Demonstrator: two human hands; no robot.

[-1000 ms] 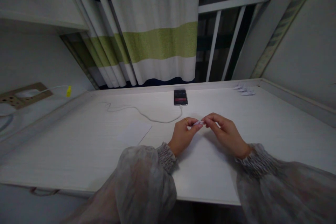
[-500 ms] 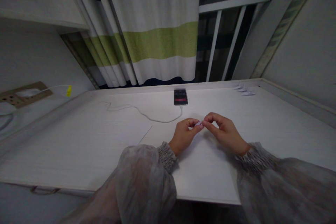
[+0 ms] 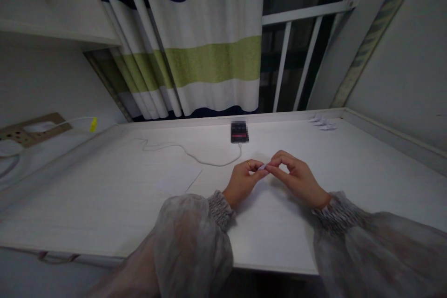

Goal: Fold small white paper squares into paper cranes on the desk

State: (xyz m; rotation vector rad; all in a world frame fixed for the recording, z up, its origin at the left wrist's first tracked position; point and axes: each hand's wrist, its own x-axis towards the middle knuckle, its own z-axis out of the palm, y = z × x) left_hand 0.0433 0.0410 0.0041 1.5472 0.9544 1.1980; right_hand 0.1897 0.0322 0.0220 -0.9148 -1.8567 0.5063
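Between my two hands is a small folded piece of white paper [image 3: 261, 167], mostly covered by the fingertips. My left hand [image 3: 241, 181], with a ring on one finger, pinches it between thumb and fingers. From the other side my right hand [image 3: 296, 178] grips its right end with thumb and forefinger. Both hands are just above the white desk [image 3: 272, 228], their fingertips meeting. To the left of my left hand lies a flat sheet of white paper [image 3: 179, 179]. Several small folded white paper pieces [image 3: 321, 122] sit at the desk's far right corner.
A phone [image 3: 239, 132], its screen blurred, lies at the back of the desk on a white charging cable [image 3: 195, 156]. A power strip [image 3: 33, 132] with plugs is at the left wall. Behind the desk hangs a striped curtain [image 3: 213, 63] beside a barred window.
The fingertips have shifted slightly on the folded paper, and a little more of it shows by my left thumb. The camera view has tilted slightly; the other things lie as before.
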